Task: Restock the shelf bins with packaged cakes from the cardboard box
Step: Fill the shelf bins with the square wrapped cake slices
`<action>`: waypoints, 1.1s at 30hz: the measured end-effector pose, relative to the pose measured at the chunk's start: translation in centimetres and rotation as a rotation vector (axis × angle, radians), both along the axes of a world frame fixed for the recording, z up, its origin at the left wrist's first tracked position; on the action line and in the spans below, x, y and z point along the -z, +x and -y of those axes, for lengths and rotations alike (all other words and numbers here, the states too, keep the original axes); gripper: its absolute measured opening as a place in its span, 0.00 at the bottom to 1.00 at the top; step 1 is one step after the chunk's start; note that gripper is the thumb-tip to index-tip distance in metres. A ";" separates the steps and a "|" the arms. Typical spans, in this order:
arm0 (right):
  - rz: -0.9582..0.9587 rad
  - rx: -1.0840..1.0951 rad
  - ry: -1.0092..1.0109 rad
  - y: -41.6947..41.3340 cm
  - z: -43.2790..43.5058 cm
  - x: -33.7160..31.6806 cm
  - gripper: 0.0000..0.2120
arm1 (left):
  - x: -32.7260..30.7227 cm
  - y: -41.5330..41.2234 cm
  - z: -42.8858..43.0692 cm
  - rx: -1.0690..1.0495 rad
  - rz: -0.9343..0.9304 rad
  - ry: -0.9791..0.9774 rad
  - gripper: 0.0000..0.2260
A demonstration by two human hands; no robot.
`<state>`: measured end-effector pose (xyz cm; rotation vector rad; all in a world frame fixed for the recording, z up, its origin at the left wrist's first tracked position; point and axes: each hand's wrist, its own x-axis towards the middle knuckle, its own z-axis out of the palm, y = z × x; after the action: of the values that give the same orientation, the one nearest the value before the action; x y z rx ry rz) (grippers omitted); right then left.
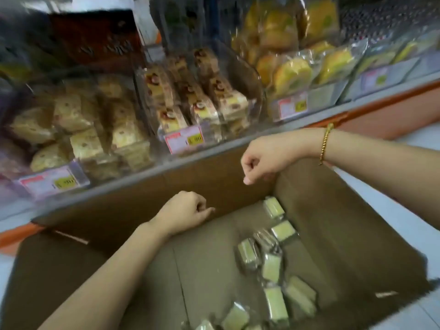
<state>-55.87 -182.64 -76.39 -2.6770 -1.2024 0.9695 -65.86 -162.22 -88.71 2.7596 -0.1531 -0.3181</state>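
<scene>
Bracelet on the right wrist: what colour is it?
The bracelet is gold, made of chain links; the head view shows it best.
</scene>
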 end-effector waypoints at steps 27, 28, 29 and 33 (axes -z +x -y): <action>-0.014 0.689 -0.168 -2.5 4.6 35.6 0.30 | 25.9 0.5 14.9 -1.074 -0.623 -0.534 0.29; -0.021 0.709 -0.148 -2.4 4.8 35.6 0.29 | 25.7 0.5 14.6 -1.125 -0.628 -0.633 0.28; -0.048 0.747 -0.129 -2.3 5.1 35.4 0.29 | 25.7 0.3 14.1 -1.172 -0.633 -0.731 0.27; -0.207 0.926 -0.059 -1.5 5.4 33.5 0.18 | 23.9 -0.7 10.2 -1.292 -0.730 -1.183 0.12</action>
<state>-57.39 -188.08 -109.91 -2.5842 0.1464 1.0324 -66.60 -172.45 -112.64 1.0625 1.1400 -0.5492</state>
